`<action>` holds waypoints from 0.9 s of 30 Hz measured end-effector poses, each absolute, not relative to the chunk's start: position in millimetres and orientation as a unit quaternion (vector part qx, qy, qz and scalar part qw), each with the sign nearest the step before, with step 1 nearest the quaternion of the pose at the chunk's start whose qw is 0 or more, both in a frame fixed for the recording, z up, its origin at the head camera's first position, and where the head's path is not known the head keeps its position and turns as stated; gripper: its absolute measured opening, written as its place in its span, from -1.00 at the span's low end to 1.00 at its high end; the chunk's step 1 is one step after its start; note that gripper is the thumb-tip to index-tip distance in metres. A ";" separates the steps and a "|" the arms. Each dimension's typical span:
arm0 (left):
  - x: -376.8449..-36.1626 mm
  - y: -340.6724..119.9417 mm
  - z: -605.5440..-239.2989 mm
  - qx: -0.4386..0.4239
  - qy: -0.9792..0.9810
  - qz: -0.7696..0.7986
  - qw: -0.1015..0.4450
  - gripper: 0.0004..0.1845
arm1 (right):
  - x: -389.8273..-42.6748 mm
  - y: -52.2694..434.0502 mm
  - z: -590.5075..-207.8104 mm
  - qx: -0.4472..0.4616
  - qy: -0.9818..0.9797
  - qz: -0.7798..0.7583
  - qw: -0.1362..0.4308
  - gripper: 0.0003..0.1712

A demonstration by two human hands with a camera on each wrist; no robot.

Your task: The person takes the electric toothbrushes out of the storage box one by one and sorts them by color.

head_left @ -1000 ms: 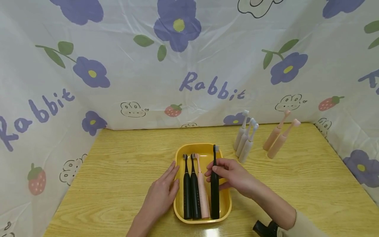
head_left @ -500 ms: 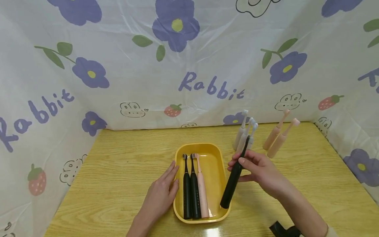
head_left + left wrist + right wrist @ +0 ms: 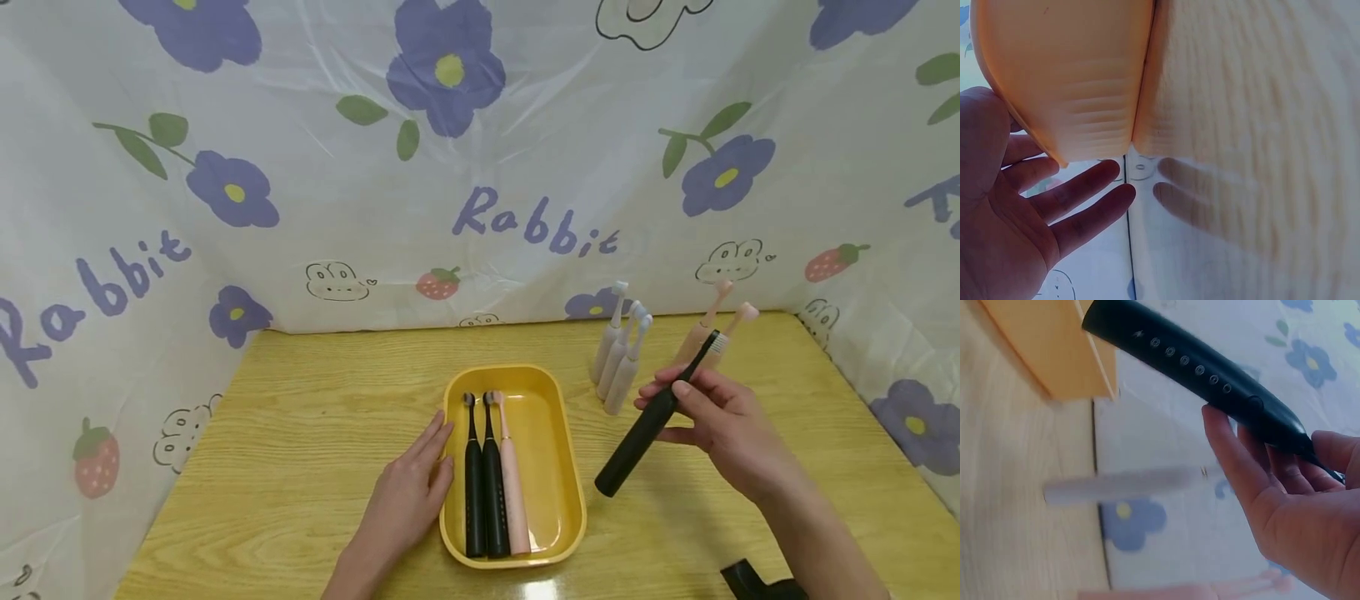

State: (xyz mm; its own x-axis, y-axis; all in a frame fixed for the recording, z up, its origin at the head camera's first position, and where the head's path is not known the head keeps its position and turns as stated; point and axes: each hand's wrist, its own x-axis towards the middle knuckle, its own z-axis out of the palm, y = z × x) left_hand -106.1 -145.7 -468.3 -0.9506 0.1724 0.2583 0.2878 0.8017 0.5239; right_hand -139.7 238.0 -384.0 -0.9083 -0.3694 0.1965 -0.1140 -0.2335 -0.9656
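- The table [image 3: 315, 400] carries the same layout as a second ago; only the right hand and its brush have shifted.
- The yellow tray [image 3: 547, 467] has not moved, but its right half, where the held brush was, now shows bare floor.
- The left hand [image 3: 408, 492] stays at the tray's left side, fingers extended against it, gripping nothing.
- The right hand [image 3: 720, 417] has travelled from over the tray to the right, pinching between thumb and fingers.
- In that pinch is the black toothbrush [image 3: 637, 446], tilted, bristles up and to the right, now wholly apart from the tray; lifting it out looks finished, setting it down not yet done.
- Three upright white toothbrushes [image 3: 621, 383] and two pink upright toothbrushes [image 3: 692, 337], the latter partly hidden by hand and brush, stand as before.
- Two black brushes [image 3: 474, 500] and one pink brush [image 3: 514, 500] lie side by side in the tray, unchanged.
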 end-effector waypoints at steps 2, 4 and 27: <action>-106.0 -145.2 -468.4 -0.121 -0.944 -0.290 0.099 -0.49 | -140.6 245.8 -382.2 -0.186 0.638 -0.745 0.061 -0.69; -106.0 -144.9 -468.3 -0.121 -0.945 -0.289 0.099 -0.49 | -140.8 254.8 -380.8 -0.174 0.664 -0.727 0.034 -0.70; -105.8 -144.5 -467.0 -0.116 -0.947 -0.284 0.091 -0.49 | -182.4 357.2 -407.0 0.032 0.672 -0.734 -0.093 -0.84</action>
State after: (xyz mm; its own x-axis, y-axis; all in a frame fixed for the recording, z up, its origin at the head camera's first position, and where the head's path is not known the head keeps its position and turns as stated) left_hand -105.8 -144.5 -467.0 -0.9565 0.1686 0.2382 0.2718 0.8117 0.5170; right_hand -182.4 357.2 -407.0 -0.9805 0.1802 0.0783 -0.0938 -0.0793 -0.9924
